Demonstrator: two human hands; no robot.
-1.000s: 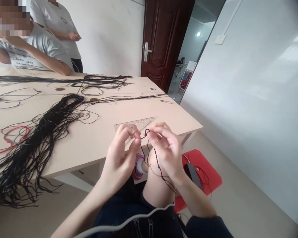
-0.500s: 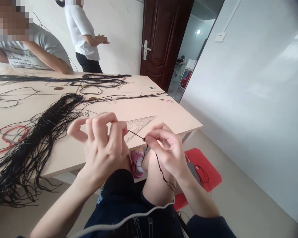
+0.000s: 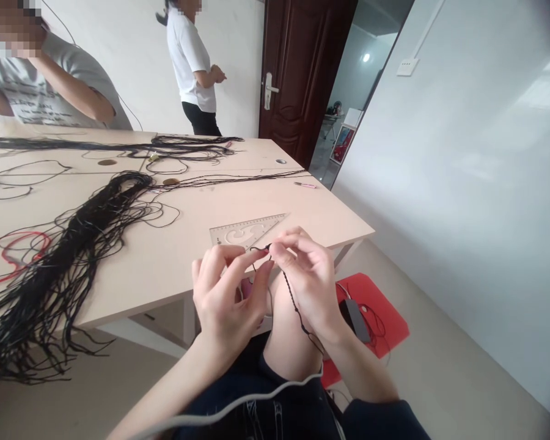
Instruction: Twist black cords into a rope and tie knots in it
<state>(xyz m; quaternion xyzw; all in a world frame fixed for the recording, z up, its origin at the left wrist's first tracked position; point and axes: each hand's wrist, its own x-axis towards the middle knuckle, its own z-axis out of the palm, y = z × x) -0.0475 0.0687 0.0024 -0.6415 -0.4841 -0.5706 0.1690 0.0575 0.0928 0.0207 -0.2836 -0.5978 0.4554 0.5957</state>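
Both of my hands meet in front of the table's near edge, above my knee. My right hand point(image 3: 309, 281) pinches a thin black braided cord point(image 3: 297, 310) at its top, and the braided part hangs down over my wrist and knee. My left hand point(image 3: 227, 302) has its fingers curled toward the same spot, with the fingertips on a loose strand of the cord beside the right thumb. A clear plastic set square point(image 3: 246, 231) lies on the table just beyond my fingers.
A thick bundle of black cords point(image 3: 68, 250) sprawls over the beige table point(image 3: 174, 256) and hangs off its near edge. Red cord point(image 3: 13, 250) lies at the left. A red stool point(image 3: 376, 318) stands by my knee. Two people are beyond the table, near a dark door point(image 3: 297, 79).
My left hand, which had pulled a strand out to the left with fingers spread, has come back to the right hand. The standing person has walked right toward the door.
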